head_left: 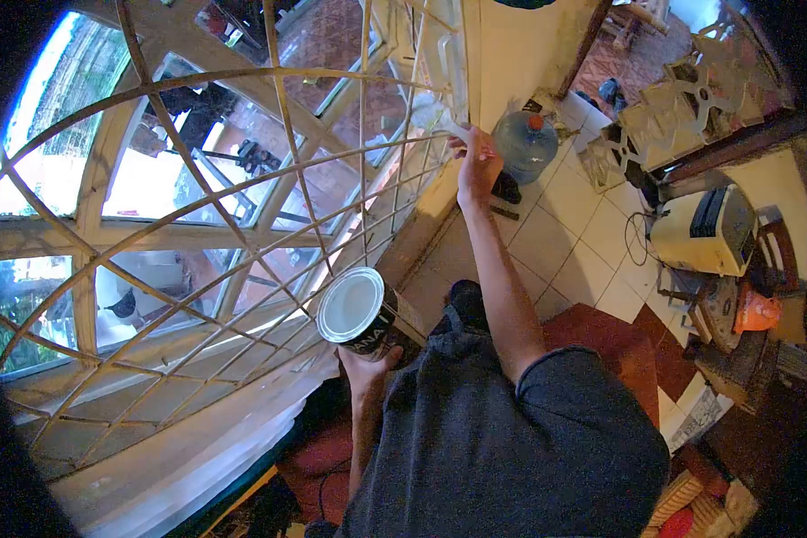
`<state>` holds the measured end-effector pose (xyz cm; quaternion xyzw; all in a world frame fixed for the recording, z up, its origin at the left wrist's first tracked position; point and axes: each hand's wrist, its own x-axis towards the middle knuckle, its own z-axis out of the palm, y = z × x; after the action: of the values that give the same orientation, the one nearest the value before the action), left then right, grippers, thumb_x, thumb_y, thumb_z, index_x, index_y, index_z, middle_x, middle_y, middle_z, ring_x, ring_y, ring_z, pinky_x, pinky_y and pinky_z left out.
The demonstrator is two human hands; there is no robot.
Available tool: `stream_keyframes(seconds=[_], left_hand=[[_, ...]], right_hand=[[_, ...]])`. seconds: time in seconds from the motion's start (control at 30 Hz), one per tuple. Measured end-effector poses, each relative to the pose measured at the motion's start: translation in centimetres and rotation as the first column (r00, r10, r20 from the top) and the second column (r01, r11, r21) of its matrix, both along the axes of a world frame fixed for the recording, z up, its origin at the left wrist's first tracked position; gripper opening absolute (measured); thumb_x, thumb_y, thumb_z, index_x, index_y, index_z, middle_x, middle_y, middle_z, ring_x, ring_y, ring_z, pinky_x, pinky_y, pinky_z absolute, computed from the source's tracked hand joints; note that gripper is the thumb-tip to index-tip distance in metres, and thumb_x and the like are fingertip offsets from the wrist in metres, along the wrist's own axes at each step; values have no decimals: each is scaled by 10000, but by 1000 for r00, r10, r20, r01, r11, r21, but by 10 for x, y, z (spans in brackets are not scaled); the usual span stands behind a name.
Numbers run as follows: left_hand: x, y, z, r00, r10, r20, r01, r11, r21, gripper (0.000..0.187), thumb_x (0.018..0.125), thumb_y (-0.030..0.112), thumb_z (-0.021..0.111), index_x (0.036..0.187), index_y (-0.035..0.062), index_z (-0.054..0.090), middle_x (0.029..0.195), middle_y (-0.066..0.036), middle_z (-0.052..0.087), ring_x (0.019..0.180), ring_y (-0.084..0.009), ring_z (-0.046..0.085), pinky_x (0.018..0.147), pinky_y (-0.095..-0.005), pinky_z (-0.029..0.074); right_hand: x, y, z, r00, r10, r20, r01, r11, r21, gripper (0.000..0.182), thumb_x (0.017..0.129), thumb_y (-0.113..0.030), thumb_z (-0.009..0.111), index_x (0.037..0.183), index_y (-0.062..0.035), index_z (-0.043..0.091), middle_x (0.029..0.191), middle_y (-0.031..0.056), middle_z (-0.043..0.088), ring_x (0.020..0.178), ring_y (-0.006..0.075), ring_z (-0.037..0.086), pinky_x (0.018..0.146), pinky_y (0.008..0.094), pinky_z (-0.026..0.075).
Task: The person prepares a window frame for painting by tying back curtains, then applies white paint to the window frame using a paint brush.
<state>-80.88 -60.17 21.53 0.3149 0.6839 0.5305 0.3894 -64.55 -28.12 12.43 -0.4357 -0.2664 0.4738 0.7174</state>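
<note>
A dark can (374, 334) with a pale, round top rests in my left hand (364, 368), whose fingers wrap round its lower part. Light letters show on the can's side. My right hand (479, 167) is stretched out farther up, closed on a thin pale tool (455, 127) that I cannot make out well. The tool's tip is at the right edge of the metal window grille (275, 166), beside the wall. Whether the tip touches the grille or the frame is too small to tell.
Behind the grille are window panes in a wooden frame (90, 242). A large water bottle (525, 148) with a red cap stands on the tiled floor (569, 202). To the right are a cream-coloured appliance (704, 230), an orange object (758, 308) and a reddish mat (605, 345).
</note>
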Motion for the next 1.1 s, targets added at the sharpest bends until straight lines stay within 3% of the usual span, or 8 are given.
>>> stream_keyframes(seconds=[0.13, 0.23, 0.37, 0.57, 0.6, 0.83, 0.97, 1.1], left_hand=[[-8, -1, -9, 998, -59, 20, 59, 998, 19, 918, 550, 261, 950, 1281, -42, 485, 1197, -114, 601, 1083, -211, 593, 973, -348, 453], [-4, 0, -4, 998, -44, 48, 42, 999, 24, 920, 542, 254, 951, 1280, -41, 486, 1195, -114, 602, 1078, -207, 594, 961, -344, 461], [-5, 5, -3, 989, -55, 134, 53, 998, 13, 919, 548, 231, 945, 1291, -39, 476, 1190, -112, 602, 1074, -208, 595, 957, -344, 466], [0, 11, 2, 974, -5, 227, -4, 999, 41, 928, 567, 241, 947, 1306, -31, 457, 1197, -111, 595, 1094, -220, 584, 980, -360, 455], [4, 14, 5, 976, 13, 216, -27, 998, 60, 931, 568, 247, 948, 1308, -29, 455, 1199, -111, 594, 1099, -221, 582, 983, -360, 453], [-5, 12, -4, 988, -43, 150, 44, 999, -6, 969, 559, 291, 947, 1325, -17, 440, 1224, -107, 577, 1116, -211, 569, 982, -356, 447], [-4, 13, 2, 991, -55, 118, 60, 998, -35, 952, 558, 284, 940, 1317, -10, 447, 1216, -103, 584, 1109, -207, 572, 980, -356, 449], [-8, 6, -11, 994, -33, 101, 37, 999, -37, 950, 562, 276, 937, 1321, -5, 439, 1223, -101, 576, 1115, -205, 568, 979, -359, 452]], right_hand=[[-11, -13, 14, 975, -26, 221, -17, 981, 193, 215, 962, -175, 602, 974, 23, 685, 800, 73, 693, 676, 93, 616, 583, 246, 468], [3, -25, 12, 671, 19, 742, -175, 975, 134, 166, 949, -130, 614, 982, 11, 694, 799, 75, 687, 672, 86, 597, 585, 240, 463], [-9, -16, 26, 838, -203, 506, 21, 939, 342, 142, 919, -114, 653, 1015, -24, 707, 709, 73, 626, 616, 96, 556, 553, 247, 450], [-24, -28, 47, 550, -201, 811, -124, 941, 316, 168, 867, -67, 668, 1031, -31, 674, 626, 73, 533, 537, 163, 531, 520, 314, 448], [-29, -34, 40, 575, -53, 816, -210, 955, 210, 154, 830, -42, 676, 981, -33, 647, 623, 77, 512, 539, 209, 527, 509, 358, 439], [-50, -20, 71, 475, -350, 807, -58, 903, 426, 82, 843, -68, 663, 893, -47, 601, 606, 61, 472, 583, 251, 529, 542, 402, 451], [-70, -24, 55, 528, -150, 836, -188, 939, 287, 98, 839, -70, 668, 876, -65, 578, 608, 49, 486, 603, 259, 541, 554, 407, 455], [-58, -16, 75, 504, -310, 806, -54, 920, 388, 98, 843, -69, 666, 866, -52, 573, 612, 53, 494, 617, 255, 546, 547, 403, 450]])
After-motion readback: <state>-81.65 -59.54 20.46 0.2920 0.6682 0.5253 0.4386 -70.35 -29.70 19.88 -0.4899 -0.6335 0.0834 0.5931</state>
